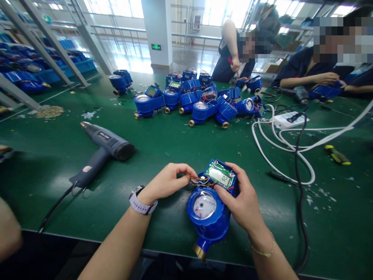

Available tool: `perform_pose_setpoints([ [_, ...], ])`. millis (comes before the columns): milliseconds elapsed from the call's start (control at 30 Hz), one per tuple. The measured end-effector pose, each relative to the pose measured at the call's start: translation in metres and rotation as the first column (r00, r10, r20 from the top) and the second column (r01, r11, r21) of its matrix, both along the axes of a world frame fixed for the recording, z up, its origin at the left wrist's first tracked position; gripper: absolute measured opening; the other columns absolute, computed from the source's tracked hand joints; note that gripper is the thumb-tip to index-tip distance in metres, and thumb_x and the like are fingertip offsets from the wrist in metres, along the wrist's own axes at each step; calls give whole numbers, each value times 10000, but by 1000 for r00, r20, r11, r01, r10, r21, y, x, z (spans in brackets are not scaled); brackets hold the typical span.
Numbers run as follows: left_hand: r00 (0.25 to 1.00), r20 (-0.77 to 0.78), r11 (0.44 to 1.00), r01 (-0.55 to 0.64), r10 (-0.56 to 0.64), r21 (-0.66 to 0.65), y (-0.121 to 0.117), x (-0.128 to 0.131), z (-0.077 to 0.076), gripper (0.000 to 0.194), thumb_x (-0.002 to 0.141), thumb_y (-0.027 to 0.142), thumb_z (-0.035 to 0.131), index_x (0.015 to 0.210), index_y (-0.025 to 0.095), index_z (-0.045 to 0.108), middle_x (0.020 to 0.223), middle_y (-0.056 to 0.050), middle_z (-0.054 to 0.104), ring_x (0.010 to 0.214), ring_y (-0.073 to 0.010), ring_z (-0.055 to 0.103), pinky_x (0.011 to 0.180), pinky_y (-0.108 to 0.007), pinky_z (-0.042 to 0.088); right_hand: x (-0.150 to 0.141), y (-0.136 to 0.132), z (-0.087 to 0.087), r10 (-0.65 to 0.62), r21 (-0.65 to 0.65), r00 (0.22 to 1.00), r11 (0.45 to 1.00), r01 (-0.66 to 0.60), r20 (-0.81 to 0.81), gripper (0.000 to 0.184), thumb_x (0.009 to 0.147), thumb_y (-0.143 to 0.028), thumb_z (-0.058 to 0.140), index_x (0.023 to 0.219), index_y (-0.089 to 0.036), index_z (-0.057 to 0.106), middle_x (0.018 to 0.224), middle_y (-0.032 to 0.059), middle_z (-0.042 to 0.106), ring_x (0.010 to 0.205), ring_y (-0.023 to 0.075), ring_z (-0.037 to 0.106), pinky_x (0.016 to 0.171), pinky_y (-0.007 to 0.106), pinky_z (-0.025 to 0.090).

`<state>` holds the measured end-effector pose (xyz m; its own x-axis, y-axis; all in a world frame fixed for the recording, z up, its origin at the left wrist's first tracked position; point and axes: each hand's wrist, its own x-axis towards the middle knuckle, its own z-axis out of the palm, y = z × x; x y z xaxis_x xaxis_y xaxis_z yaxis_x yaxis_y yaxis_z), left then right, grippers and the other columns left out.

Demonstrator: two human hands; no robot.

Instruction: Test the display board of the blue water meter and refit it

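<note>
The meter (212,225) is at the front of the green table (163,144), between your two hands, its brass end (200,252) pointing toward you. Its round dial (204,205) faces up, and beyond that the housing is open on a green board (230,179) whose display (219,175) shows digits that look like "02". Thin coloured wires (201,180) come out beside the board.

Your left hand (175,181) has the wires pinched between thumb and forefinger, to the left of the board. Your right hand (244,198) grasps the meter from the right, thumb on the near edge of the housing and fingers around its far side. You wear a watch (142,200) on your left wrist and a thin bracelet (266,252) on your right.

To the left lies a heat gun (107,144), its nozzle pointing away from you and its cord (56,206) running to the near edge. On the right are looped white cables (259,144), a black cable (300,202), a power strip (290,119) and a yellow-and-black screwdriver (337,155).

Farther back, beyond your hands, more blue meters (190,99) sit crowded together, with one (119,82) apart on the left. Two people (236,54) (305,68) work across the table.
</note>
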<state>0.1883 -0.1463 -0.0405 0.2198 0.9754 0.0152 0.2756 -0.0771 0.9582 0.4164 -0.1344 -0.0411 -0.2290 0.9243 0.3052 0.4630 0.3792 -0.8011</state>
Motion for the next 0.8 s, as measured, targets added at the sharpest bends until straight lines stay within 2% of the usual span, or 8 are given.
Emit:
perform_pose_setpoints([
  [100,988,-83,991,-130,132,34,3,-10,-4,166,838,211,572,917,166,711,876,-33,737,845,-162,677,802,-254,486,1,0,0,0,-25,1000,1000,0,-18,519,805,-391,654,1273,-224,504,1217,85,590,1045,259,601,915,420,506],
  [167,968,-115,975,-221,223,34,3,-13,-6,185,846,300,605,912,163,710,761,-16,712,718,-145,656,699,-236,469,2,1,-1,0,-39,1000,999,-1,-28,527,809,-395,658,1280,-223,499,1218,88,585,1038,258,602,919,423,501],
  [233,957,-136,967,-252,256,44,3,-14,-5,271,856,394,598,814,148,703,628,1,643,580,-125,574,577,-227,403,2,1,-2,3,-44,999,999,-4,-34,530,811,-398,659,1285,-226,495,1230,89,577,1053,263,597,929,430,492],
  [300,972,-136,981,-187,193,57,2,-12,-2,329,871,426,567,766,142,696,634,-4,631,586,-122,542,568,-229,376,3,0,-3,0,-42,999,999,-2,-38,530,811,-404,661,1284,-231,496,1235,87,574,1063,270,593,932,439,488],
  [400,994,-86,998,63,-61,24,0,-8,2,257,865,371,588,878,138,697,827,-29,685,745,-143,594,683,-236,430,5,0,-6,-22,-50,998,999,19,-61,541,804,-425,675,1281,-237,500,1238,88,574,1072,286,588,936,460,479],
  [467,986,-64,988,156,-155,-2,-1,-5,3,224,859,343,608,883,132,680,854,-30,679,777,-145,595,715,-238,438,6,-1,-9,-40,-79,995,996,32,-97,554,802,-440,690,1283,-242,499,1235,91,574,1071,292,589,942,473,472],
  [633,999,-7,998,44,-45,-55,-2,6,-2,271,878,371,577,763,133,640,719,-4,628,668,-116,520,634,-229,383,9,0,-10,-72,-168,975,985,36,-209,589,786,-485,724,1272,-235,505,1204,100,591,1042,287,602,911,456,503],
  [800,984,177,994,12,7,-106,1,16,-9,352,845,471,586,731,139,569,680,-6,582,647,-118,499,629,-238,371,11,0,-10,-105,-204,962,978,53,-252,608,769,-514,739,1254,-221,519,1174,107,611,1014,285,618,901,446,520],
])
